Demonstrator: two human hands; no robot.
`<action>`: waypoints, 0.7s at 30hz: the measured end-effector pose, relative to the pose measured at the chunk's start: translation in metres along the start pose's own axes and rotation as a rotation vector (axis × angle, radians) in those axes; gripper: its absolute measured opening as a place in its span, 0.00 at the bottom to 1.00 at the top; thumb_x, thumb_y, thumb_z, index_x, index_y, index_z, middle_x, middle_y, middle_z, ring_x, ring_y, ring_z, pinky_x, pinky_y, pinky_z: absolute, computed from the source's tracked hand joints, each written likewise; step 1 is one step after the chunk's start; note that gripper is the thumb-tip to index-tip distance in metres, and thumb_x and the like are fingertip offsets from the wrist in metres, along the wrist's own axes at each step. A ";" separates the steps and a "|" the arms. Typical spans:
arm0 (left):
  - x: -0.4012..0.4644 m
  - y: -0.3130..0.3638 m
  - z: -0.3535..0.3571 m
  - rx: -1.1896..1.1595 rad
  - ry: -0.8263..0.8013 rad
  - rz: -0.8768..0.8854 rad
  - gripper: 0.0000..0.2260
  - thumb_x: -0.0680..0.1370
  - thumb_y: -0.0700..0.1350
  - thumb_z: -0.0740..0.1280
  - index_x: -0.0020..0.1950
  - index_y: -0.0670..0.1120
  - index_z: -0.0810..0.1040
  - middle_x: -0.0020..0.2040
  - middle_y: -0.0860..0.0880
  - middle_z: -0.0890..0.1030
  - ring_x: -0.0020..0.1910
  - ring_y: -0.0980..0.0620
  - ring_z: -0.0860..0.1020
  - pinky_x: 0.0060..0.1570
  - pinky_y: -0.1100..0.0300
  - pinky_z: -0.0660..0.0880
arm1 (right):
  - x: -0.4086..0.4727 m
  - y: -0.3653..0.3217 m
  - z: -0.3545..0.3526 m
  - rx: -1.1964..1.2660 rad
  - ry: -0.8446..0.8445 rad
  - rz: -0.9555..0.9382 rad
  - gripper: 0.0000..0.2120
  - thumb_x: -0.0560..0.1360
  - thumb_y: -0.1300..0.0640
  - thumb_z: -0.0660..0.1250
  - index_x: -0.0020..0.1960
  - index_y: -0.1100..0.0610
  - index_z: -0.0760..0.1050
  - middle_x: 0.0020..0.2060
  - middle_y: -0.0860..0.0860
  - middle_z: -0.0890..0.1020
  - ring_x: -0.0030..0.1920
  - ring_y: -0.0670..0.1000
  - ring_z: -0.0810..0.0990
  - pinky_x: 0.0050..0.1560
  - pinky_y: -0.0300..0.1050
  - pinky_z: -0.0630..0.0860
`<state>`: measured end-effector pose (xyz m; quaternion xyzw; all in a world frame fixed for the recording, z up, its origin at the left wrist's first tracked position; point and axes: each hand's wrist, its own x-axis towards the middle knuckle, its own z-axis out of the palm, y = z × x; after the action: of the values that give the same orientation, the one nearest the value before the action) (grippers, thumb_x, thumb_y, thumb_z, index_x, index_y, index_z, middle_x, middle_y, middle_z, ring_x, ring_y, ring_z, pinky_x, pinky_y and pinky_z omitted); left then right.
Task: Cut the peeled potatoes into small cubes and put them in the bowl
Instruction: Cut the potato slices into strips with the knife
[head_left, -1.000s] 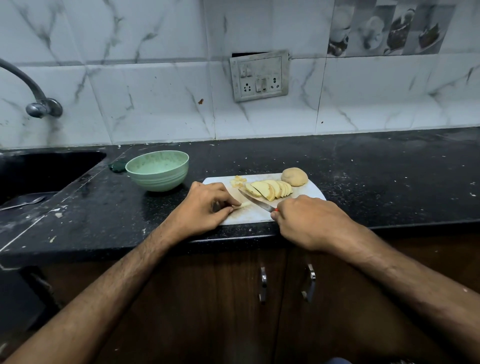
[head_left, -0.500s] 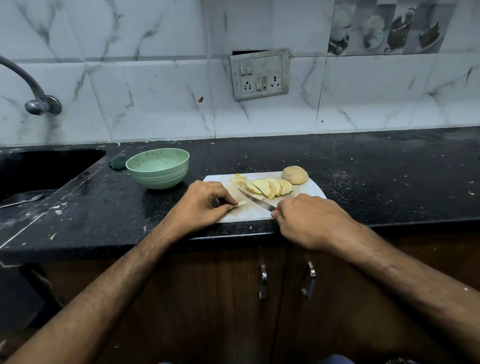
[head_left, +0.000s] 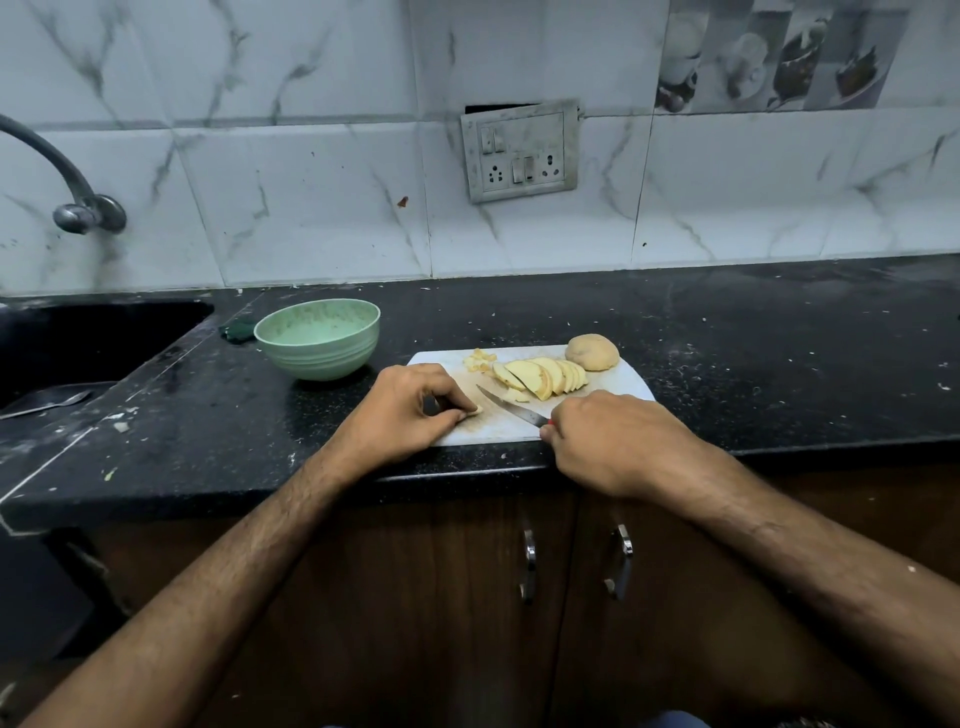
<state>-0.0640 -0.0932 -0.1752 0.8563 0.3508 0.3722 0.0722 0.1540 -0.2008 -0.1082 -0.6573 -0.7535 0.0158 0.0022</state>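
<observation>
Left hand (head_left: 402, 410) is pinching a potato strip (head_left: 474, 411) on the cutting board (head_left: 631, 382); right hand (head_left: 608, 441) is gripping the knife (head_left: 511, 408).

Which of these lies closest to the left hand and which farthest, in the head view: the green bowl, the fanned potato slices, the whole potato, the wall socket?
From the left hand:
1. Fanned potato slices, just to its right on the cutting board.
2. Green bowl, behind it to the left; nearly as close.
3. Whole potato, at the board's far right corner.
4. Wall socket, up on the tiles.
</observation>
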 end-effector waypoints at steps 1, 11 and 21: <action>0.000 0.001 0.000 -0.011 0.000 -0.006 0.07 0.72 0.37 0.77 0.45 0.49 0.87 0.41 0.57 0.84 0.40 0.60 0.80 0.41 0.70 0.71 | -0.001 0.000 -0.001 0.004 -0.002 -0.004 0.10 0.83 0.49 0.54 0.48 0.52 0.68 0.53 0.53 0.77 0.45 0.54 0.70 0.47 0.48 0.67; -0.002 0.004 -0.003 -0.081 0.021 -0.073 0.18 0.71 0.38 0.79 0.47 0.49 0.70 0.41 0.53 0.84 0.44 0.53 0.84 0.45 0.47 0.79 | 0.004 -0.011 0.006 0.043 -0.062 -0.057 0.10 0.82 0.47 0.54 0.49 0.52 0.67 0.44 0.51 0.71 0.45 0.54 0.71 0.47 0.49 0.69; -0.002 0.005 -0.002 -0.085 0.009 -0.070 0.18 0.72 0.39 0.79 0.53 0.49 0.74 0.39 0.55 0.85 0.44 0.56 0.84 0.47 0.54 0.77 | -0.006 -0.001 -0.004 -0.184 0.077 -0.112 0.10 0.82 0.48 0.54 0.49 0.51 0.71 0.50 0.51 0.79 0.48 0.56 0.77 0.43 0.48 0.66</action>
<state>-0.0639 -0.0988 -0.1730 0.8379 0.3649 0.3878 0.1200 0.1537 -0.2066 -0.1043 -0.6118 -0.7866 -0.0789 -0.0284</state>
